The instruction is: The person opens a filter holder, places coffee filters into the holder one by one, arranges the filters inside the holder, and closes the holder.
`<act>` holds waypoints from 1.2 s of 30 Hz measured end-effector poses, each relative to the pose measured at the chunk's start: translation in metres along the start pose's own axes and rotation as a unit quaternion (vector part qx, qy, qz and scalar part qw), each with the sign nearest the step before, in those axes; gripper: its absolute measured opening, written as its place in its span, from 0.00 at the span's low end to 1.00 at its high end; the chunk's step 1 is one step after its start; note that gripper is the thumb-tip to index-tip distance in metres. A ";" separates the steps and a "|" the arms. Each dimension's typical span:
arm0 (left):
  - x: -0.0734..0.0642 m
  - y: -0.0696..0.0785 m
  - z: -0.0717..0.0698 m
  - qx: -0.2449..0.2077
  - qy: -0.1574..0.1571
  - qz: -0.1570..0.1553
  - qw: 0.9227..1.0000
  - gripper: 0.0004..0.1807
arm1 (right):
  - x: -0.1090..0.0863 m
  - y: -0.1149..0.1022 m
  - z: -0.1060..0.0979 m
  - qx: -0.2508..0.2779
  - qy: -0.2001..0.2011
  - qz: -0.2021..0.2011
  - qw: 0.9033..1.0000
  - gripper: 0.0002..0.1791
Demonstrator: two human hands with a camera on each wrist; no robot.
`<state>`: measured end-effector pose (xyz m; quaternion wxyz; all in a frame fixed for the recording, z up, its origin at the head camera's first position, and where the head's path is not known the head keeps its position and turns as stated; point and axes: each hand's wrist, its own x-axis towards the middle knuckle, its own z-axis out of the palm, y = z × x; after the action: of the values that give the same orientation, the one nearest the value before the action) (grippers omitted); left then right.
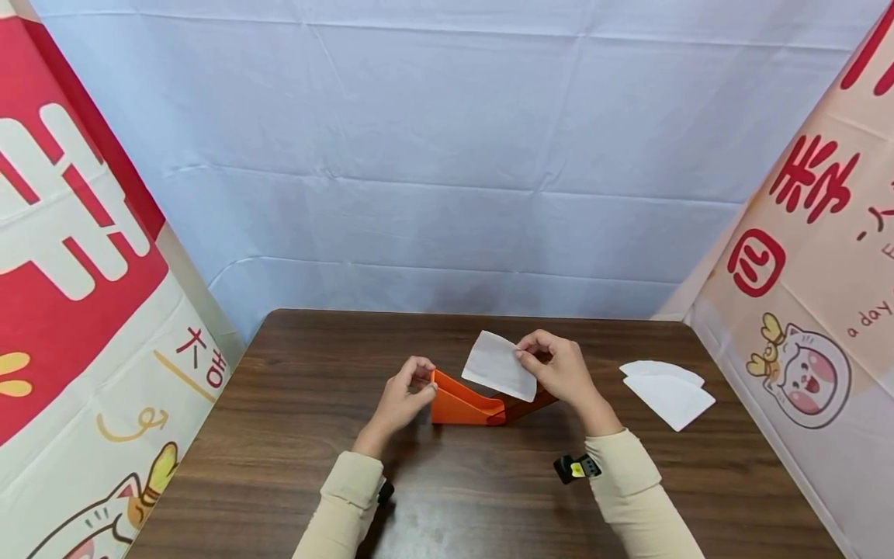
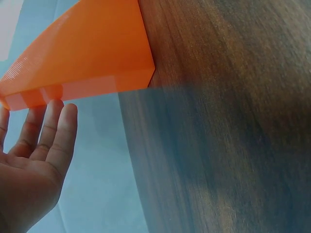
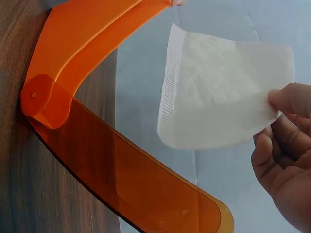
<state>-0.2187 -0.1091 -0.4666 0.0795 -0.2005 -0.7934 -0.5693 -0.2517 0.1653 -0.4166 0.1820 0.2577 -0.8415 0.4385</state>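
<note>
An orange plastic filter holder (image 1: 457,405) stands on the table, its tall end to the left. My left hand (image 1: 407,394) grips that tall end, the thumb on the near side and the fingers (image 2: 68,126) against the end wall. The holder's see-through amber lid (image 3: 146,170) is swung open on a hinge and slopes out to the right. Above the lid, my right hand (image 1: 556,371) pinches a white paper coffee filter (image 3: 223,92) by one edge between thumb and fingers. A crimped seam runs along the filter's opposite edge.
Two more white paper filters (image 1: 672,397) lie overlapping on the dark wood table (image 1: 293,466), at the right. A pale cloth (image 1: 447,155) hangs behind the table, and printed cloths (image 1: 803,326) hang at both sides.
</note>
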 end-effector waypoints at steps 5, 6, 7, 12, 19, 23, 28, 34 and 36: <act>0.000 0.000 0.000 0.001 -0.002 0.001 1.000 0.14 | -0.001 -0.001 0.003 -0.004 -0.018 -0.003 1.000 0.07; 0.000 0.000 -0.001 0.001 -0.004 0.000 1.000 0.14 | -0.001 -0.001 0.004 -0.006 -0.023 -0.008 1.000 0.07; 0.000 0.001 -0.001 0.000 -0.007 -0.002 1.000 0.14 | -0.001 -0.001 0.005 -0.008 -0.027 -0.013 1.000 0.07; 0.000 0.002 -0.002 -0.001 -0.018 -0.005 1.000 0.14 | -0.001 0.001 0.009 -0.024 -0.038 -0.035 0.998 0.08; -0.001 0.002 -0.002 -0.001 -0.016 -0.006 1.000 0.14 | -0.002 0.003 0.016 -0.010 -0.049 -0.031 0.998 0.08; -0.001 0.000 -0.002 -0.003 -0.011 -0.005 1.000 0.14 | -0.002 0.005 0.023 -0.008 -0.052 -0.030 0.998 0.07; -0.001 0.001 -0.002 -0.002 -0.011 -0.004 1.000 0.14 | -0.003 0.006 0.034 -0.003 -0.063 -0.046 0.997 0.07; 0.000 0.000 -0.001 -0.009 -0.016 -0.007 1.000 0.14 | -0.002 0.012 0.046 -0.005 -0.055 -0.084 0.995 0.08; 0.000 0.000 -0.001 -0.010 -0.017 -0.006 1.000 0.14 | -0.003 0.014 0.050 -0.005 -0.058 -0.090 0.994 0.09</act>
<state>-0.2190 -0.1104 -0.4664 0.0607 -0.2066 -0.7899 -0.5742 -0.2619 0.1313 -0.4547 0.1730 0.3560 -0.8263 0.4007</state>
